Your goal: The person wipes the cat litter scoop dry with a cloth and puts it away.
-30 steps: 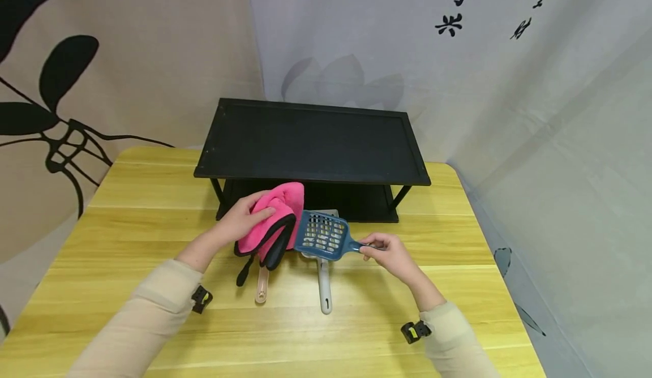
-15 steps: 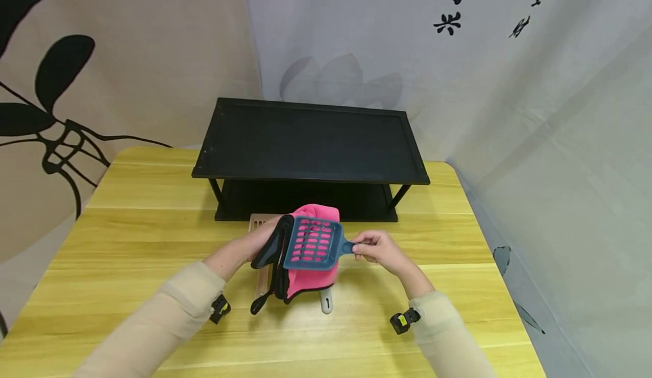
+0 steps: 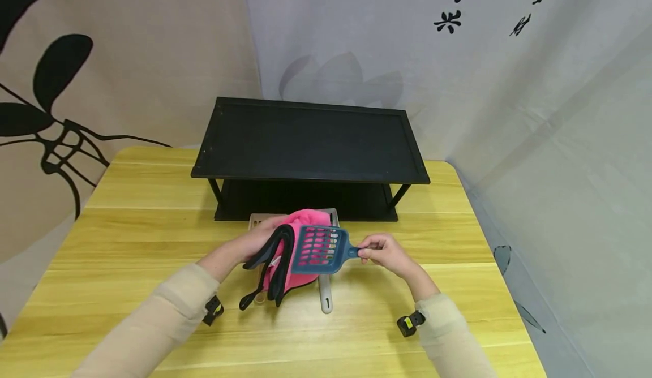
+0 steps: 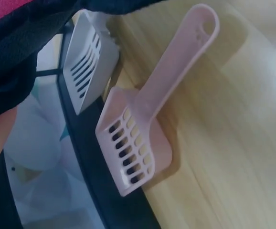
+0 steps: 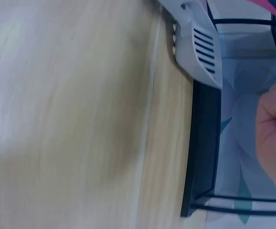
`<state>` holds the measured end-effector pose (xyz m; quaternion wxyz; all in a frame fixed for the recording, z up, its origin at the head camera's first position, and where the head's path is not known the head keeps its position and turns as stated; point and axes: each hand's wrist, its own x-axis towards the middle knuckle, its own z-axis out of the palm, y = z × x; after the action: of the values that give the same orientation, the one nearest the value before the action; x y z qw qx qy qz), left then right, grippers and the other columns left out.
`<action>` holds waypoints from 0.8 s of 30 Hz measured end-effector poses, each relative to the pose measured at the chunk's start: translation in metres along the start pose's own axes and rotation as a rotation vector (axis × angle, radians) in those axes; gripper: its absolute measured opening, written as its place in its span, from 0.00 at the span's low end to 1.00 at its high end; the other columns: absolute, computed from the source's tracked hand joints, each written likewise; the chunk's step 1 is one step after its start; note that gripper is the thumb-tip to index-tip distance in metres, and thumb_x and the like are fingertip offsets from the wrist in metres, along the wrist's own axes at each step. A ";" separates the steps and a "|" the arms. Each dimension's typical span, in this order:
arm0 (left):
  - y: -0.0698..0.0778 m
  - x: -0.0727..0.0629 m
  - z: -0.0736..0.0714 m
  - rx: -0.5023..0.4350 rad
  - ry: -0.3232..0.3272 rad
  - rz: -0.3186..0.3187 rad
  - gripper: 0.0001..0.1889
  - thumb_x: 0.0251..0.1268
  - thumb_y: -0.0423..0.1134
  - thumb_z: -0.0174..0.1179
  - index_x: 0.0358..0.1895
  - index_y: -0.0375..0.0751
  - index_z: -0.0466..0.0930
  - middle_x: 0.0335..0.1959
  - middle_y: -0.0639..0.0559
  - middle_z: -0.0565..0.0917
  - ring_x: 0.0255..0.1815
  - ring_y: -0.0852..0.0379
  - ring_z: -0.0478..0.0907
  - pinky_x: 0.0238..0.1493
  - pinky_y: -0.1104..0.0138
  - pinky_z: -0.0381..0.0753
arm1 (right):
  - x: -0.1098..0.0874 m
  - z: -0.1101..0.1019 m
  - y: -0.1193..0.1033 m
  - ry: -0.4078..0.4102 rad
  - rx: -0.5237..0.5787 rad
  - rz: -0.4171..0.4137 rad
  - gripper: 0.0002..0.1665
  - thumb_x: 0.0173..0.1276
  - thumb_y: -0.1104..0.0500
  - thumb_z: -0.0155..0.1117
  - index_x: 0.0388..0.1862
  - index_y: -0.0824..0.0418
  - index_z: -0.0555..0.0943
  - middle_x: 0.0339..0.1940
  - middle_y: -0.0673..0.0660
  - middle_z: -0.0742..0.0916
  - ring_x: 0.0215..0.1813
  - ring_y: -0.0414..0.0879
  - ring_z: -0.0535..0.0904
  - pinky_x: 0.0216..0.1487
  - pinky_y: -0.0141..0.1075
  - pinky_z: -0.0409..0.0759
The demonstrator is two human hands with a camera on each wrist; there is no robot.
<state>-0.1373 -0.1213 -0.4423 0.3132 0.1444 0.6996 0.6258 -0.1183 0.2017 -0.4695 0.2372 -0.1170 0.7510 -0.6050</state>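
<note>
My left hand grips a folded pink cloth with black edging and a hanging loop; folds cover its fingertips. In front of the cloth, my right hand pinches the handle of a blue slotted litter scoop, and pink shows through its slots. Below them on the table lie two more scoops. The pale pink scoop is mostly hidden by the cloth in the head view. The light grey scoop lies to its right, its head against the shelf's base in the right wrist view.
A black two-tier shelf stands at the back of the wooden table, just behind the scoops. Printed curtains hang behind and beside the table.
The cloth has moved rightward and nearer, passed behind the blue scoop, then drawn back slightly left. The right hand keeps its hold on the scoop, which has shifted only slightly.
</note>
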 end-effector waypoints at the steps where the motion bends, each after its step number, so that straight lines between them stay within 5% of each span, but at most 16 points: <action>1: 0.001 -0.001 -0.002 0.019 0.012 0.016 0.28 0.73 0.49 0.43 0.67 0.33 0.61 0.61 0.34 0.73 0.55 0.54 0.75 0.57 0.61 0.74 | -0.001 -0.002 0.001 0.012 0.002 0.008 0.15 0.65 0.66 0.60 0.39 0.83 0.75 0.18 0.43 0.83 0.15 0.33 0.61 0.19 0.25 0.58; 10: 0.021 -0.009 -0.012 0.290 0.220 0.129 0.18 0.69 0.42 0.52 0.54 0.33 0.74 0.43 0.43 0.79 0.43 0.54 0.72 0.50 0.68 0.75 | -0.016 -0.026 0.002 0.096 0.037 0.013 0.13 0.66 0.66 0.58 0.38 0.79 0.76 0.19 0.45 0.83 0.14 0.34 0.59 0.18 0.26 0.56; 15: 0.023 -0.012 -0.014 0.336 0.287 0.131 0.18 0.68 0.40 0.54 0.55 0.33 0.73 0.42 0.42 0.79 0.41 0.54 0.72 0.46 0.73 0.76 | -0.017 -0.034 -0.010 0.121 0.044 -0.012 0.05 0.66 0.65 0.58 0.32 0.59 0.81 0.18 0.44 0.83 0.14 0.34 0.60 0.18 0.27 0.56; 19: 0.017 -0.014 -0.018 0.355 0.313 0.098 0.20 0.69 0.40 0.52 0.59 0.31 0.70 0.47 0.39 0.79 0.43 0.54 0.73 0.51 0.66 0.77 | -0.016 -0.041 -0.024 0.146 0.122 -0.040 0.14 0.67 0.67 0.55 0.28 0.50 0.81 0.18 0.43 0.83 0.13 0.34 0.59 0.17 0.31 0.51; 24: 0.010 -0.018 -0.025 0.365 0.325 0.089 0.23 0.70 0.40 0.51 0.62 0.29 0.66 0.56 0.34 0.75 0.53 0.45 0.73 0.61 0.51 0.71 | -0.015 -0.049 -0.045 0.215 0.282 -0.053 0.16 0.69 0.68 0.51 0.28 0.52 0.80 0.17 0.45 0.83 0.11 0.34 0.58 0.20 0.36 0.46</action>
<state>-0.1410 -0.1493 -0.4277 0.1376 0.1268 0.8351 0.5173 -0.1352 0.2396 -0.4151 0.1535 -0.0373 0.6765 -0.7193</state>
